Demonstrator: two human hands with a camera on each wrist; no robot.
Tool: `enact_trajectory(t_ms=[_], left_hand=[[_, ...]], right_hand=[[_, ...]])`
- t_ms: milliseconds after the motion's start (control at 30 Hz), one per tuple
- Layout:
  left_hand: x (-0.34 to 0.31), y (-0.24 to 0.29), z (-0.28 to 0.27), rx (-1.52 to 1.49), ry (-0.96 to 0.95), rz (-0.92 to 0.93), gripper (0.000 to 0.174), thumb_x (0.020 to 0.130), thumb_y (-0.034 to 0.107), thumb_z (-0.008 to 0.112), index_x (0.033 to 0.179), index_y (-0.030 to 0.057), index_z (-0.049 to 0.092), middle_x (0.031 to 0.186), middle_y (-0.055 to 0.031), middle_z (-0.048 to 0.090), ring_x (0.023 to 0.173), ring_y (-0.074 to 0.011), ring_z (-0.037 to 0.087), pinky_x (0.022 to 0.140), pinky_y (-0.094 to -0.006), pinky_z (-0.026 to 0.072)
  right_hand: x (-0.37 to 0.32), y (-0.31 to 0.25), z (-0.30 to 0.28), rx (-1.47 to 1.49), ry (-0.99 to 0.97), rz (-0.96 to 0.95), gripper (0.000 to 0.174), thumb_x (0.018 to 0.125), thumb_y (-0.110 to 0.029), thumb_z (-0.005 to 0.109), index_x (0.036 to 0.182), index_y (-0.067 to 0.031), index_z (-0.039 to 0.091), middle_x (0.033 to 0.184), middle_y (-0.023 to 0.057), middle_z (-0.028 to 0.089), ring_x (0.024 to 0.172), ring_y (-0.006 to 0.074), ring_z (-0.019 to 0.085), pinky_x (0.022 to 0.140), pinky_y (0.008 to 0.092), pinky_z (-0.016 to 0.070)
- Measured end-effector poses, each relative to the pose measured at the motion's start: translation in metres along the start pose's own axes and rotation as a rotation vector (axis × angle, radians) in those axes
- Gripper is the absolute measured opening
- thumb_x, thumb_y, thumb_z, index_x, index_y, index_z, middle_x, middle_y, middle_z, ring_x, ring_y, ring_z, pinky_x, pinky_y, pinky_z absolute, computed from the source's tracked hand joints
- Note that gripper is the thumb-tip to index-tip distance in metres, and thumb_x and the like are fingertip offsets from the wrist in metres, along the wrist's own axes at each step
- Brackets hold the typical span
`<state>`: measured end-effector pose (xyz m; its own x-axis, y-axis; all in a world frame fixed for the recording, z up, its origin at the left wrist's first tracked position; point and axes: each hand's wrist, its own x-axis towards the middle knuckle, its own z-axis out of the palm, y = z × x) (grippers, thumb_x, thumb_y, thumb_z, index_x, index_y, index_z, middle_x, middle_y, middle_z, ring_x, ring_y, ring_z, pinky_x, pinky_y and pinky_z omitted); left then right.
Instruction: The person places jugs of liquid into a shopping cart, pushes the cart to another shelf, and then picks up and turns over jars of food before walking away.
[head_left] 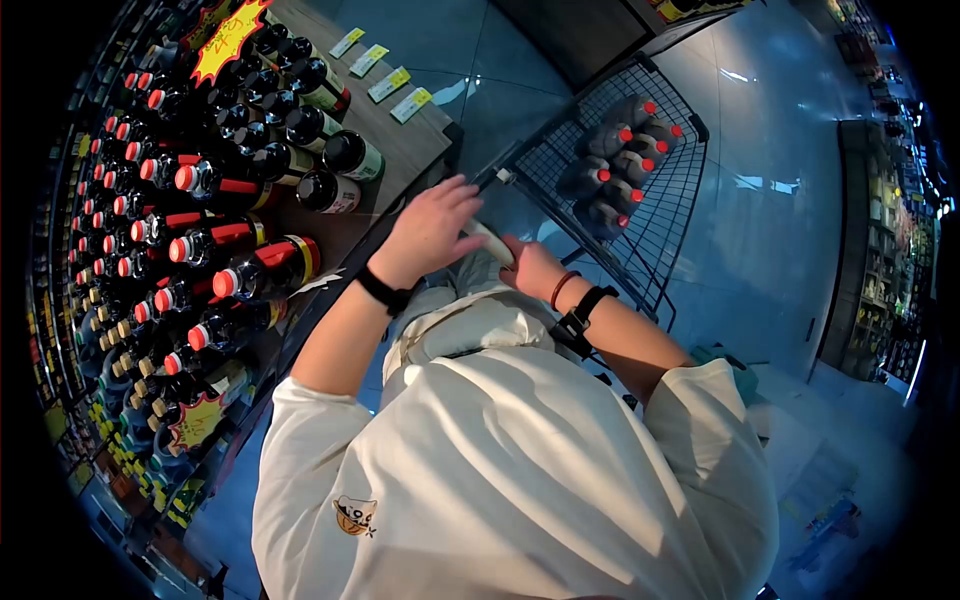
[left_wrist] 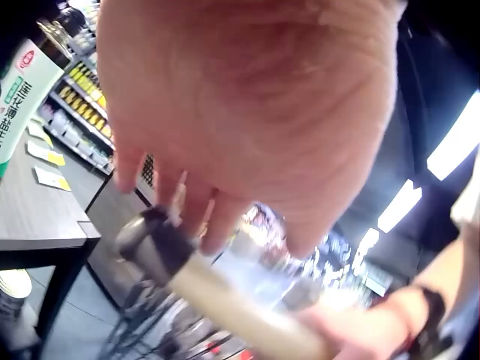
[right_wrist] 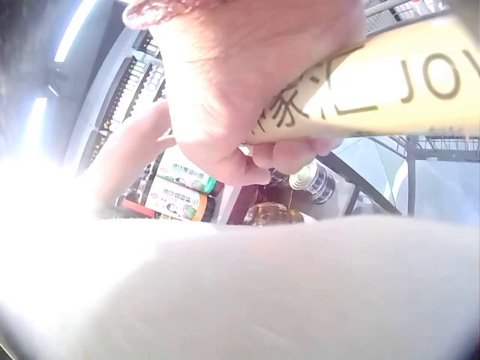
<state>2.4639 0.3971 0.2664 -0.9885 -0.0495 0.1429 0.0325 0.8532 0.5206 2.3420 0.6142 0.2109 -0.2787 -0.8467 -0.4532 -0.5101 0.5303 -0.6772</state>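
Note:
The cream handle bar [head_left: 487, 240] of a shopping cart [head_left: 678, 240] crosses in front of my body. Curled fingers of my right hand [head_left: 533, 275] grip it near its right end; printed lettering shows on the bar [right_wrist: 424, 82] in the right wrist view. My left hand [head_left: 430, 232] is held over the bar's other end, its fingers extended. In the left wrist view, its palm [left_wrist: 247, 97] faces the camera and the fingertips overlap the black end piece [left_wrist: 154, 244] of the handle. Several dark bottles with red caps [head_left: 620, 165] are grouped inside the wire basket.
On my left, a display table [head_left: 420, 145] bears many dark bottles with red or black caps [head_left: 270, 265] close to my left arm. Price tags [head_left: 390, 84] line its top. Tiled floor [head_left: 745, 270] lies right of the cart, with stocked shelves [head_left: 880, 250] beyond.

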Motion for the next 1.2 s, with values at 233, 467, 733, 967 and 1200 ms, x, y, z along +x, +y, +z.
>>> enact_trajectory(t_ms=[233, 467, 733, 967, 1200], left_hand=[[-0.006, 0.004, 0.043, -0.045, -0.258, 0.173, 0.044, 0.076, 0.048, 0.075, 0.084, 0.0056, 0.066, 0.125, -0.0089, 0.063, 0.140, -0.0379, 0.039, 0.115, -0.0504, 0.0344], [0.003, 0.055, 0.069, -0.216, 0.032, -0.129, 0.062, 0.079, 0.021, 0.074, 0.136, 0.0074, 0.054, 0.147, -0.0213, 0.045, 0.144, -0.0362, 0.034, 0.115, -0.0486, 0.0340], [-0.005, 0.065, 0.132, -0.222, -0.126, -0.458, 0.062, 0.081, -0.001, 0.055, 0.141, 0.0042, 0.040, 0.100, -0.0293, 0.066, 0.093, -0.0466, 0.064, 0.081, -0.0517, 0.0525], [-0.038, 0.107, 0.161, -0.238, -0.104, -0.501, 0.041, 0.087, 0.005, 0.055, 0.126, 0.0030, 0.045, 0.102, -0.0290, 0.066, 0.094, -0.0479, 0.064, 0.079, -0.0544, 0.0518], [-0.046, 0.170, 0.165, -0.187, -0.190, -0.695, 0.031, 0.089, 0.009, 0.053, 0.119, 0.0053, 0.047, 0.109, -0.0240, 0.066, 0.094, -0.0458, 0.065, 0.078, -0.0535, 0.0518]], right_hand=[[-0.104, 0.061, -0.010, 0.753, 0.111, 0.055, 0.020, 0.097, -0.016, 0.064, 0.112, -0.0026, 0.065, 0.092, 0.0047, 0.070, 0.077, 0.0102, 0.065, 0.069, 0.0272, 0.0543], [-0.324, 0.193, 0.009, -0.571, 1.075, 0.567, 0.036, 0.086, -0.018, 0.073, 0.116, -0.0013, 0.061, 0.122, 0.0194, 0.060, 0.106, 0.0327, 0.062, 0.080, 0.0390, 0.0547], [-0.367, 0.226, 0.056, 0.286, 1.215, 1.036, 0.055, 0.088, -0.037, 0.073, 0.129, -0.0044, 0.059, 0.102, 0.0126, 0.074, 0.093, 0.0267, 0.071, 0.084, 0.0377, 0.0539], [-0.388, 0.260, 0.028, 0.190, 1.186, 1.005, 0.054, 0.086, -0.036, 0.075, 0.129, -0.0069, 0.061, 0.101, 0.0126, 0.074, 0.089, 0.0276, 0.072, 0.080, 0.0387, 0.0552], [-0.400, 0.305, -0.016, 0.057, 1.115, 0.954, 0.055, 0.083, -0.038, 0.076, 0.127, -0.0082, 0.062, 0.096, 0.0152, 0.072, 0.086, 0.0308, 0.069, 0.078, 0.0416, 0.0542]])
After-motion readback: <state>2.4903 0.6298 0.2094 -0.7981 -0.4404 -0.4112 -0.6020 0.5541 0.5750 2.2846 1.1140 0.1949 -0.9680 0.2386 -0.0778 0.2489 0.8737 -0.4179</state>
